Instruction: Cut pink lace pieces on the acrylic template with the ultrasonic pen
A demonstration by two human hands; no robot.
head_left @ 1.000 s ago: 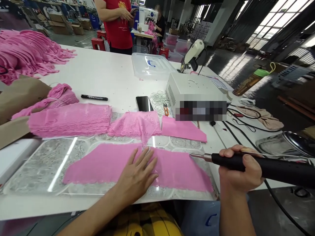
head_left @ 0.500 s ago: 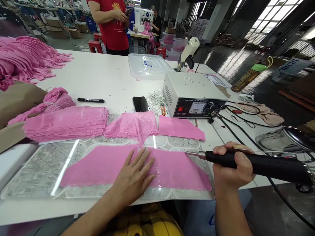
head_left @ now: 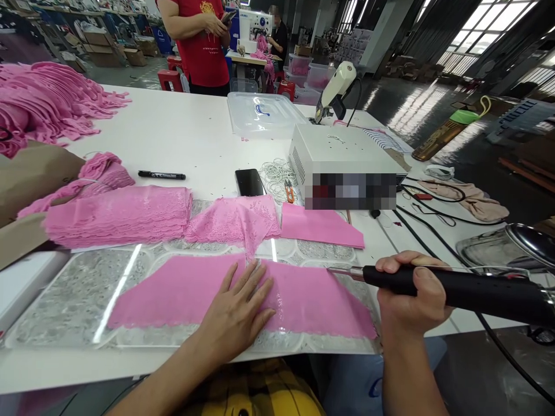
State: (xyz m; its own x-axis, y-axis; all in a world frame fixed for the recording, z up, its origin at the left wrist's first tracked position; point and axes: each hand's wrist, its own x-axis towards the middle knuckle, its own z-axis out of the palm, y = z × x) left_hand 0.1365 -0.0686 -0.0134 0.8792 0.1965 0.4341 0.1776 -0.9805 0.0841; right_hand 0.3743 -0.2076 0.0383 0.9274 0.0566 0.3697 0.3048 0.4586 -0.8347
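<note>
A wide pink fabric panel (head_left: 173,292) lies flat on a clear patterned mat (head_left: 56,300) before me. My left hand (head_left: 240,312) rests on the panel's middle, fingers spread and pressed flat. Wrapped round the black handle of a pen-like handheld welding tool (head_left: 472,292) is my right hand (head_left: 411,294). The tool's thin metal tip touches the panel's upper edge, right of centre. Behind the panel are a stack of pink lace pieces (head_left: 117,216), a loose lace piece (head_left: 236,219) and a smaller pink fabric piece (head_left: 321,225).
A grey control box (head_left: 347,150) with cables stands behind the tool. Near it are a phone (head_left: 249,182), orange snips (head_left: 289,190) and a clear plastic lid (head_left: 264,115). A marker (head_left: 162,175) lies left; pink straps (head_left: 52,104) pile up farther back. A person in red (head_left: 202,46) stands beyond.
The whole view has shifted very slightly. Both hands, the tool and the fabric keep the same positions relative to each other.
</note>
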